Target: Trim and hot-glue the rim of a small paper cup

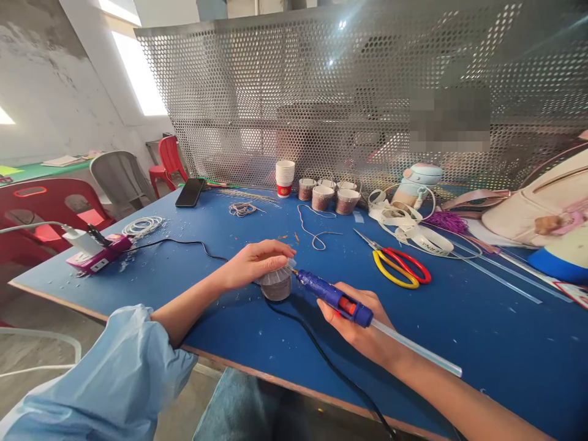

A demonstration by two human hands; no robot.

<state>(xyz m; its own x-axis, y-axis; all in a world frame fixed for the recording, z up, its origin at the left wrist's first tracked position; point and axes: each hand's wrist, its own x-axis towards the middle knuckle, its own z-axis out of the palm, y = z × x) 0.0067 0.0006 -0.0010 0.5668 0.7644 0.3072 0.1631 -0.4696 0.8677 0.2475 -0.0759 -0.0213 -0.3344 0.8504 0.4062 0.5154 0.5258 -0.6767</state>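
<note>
My left hand [257, 264] rests over a small cup [276, 289], its fingers curled around the top. Grey-brown cord wraps the cup's lower part, and a pale, slit-looking edge shows above. In my right hand [358, 312] is a blue hot glue gun [321, 290], its nozzle pointing left at the cup's upper side. Whether the tip touches the cup I cannot tell. A long clear glue stick [418, 346] sticks out of the gun's back end. The gun's handle and trigger are hidden by my right hand.
Scissors [399, 267] with red and yellow handles lie right of centre. Behind stand several cord-wrapped cups [323, 198] and a paper cup stack [285, 177]. A black cable [316, 346] crosses the table. A purple power strip [98, 256] sits left; a perforated metal screen [257, 110] closes the back.
</note>
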